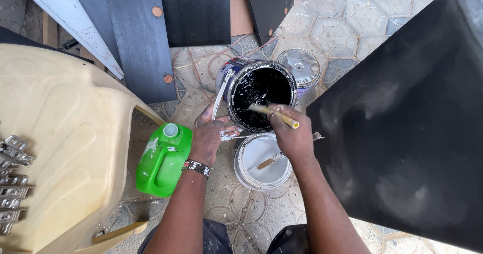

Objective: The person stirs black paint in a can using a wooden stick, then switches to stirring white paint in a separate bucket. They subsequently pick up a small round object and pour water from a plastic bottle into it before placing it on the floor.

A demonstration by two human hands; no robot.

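A tin of black paint (260, 94) stands open on the patterned floor. My right hand (291, 133) grips a yellow-handled brush (275, 115) whose tip dips into the black paint. At the tin's left rim, my left hand (209, 136) steadies the tin and touches its bent wire handle (220, 100); a beaded bracelet sits on that wrist. Just below the tin lies a white lid or tub (261, 162) with a stick across it.
A large black-painted panel (407, 118) leans at the right. More black boards (151, 32) stand at the top. A green jug (163, 158) sits left of my arm beside a cream plastic chair (60, 143) carrying metal hinges (12, 183). A metal lid (302, 67) lies behind the tin.
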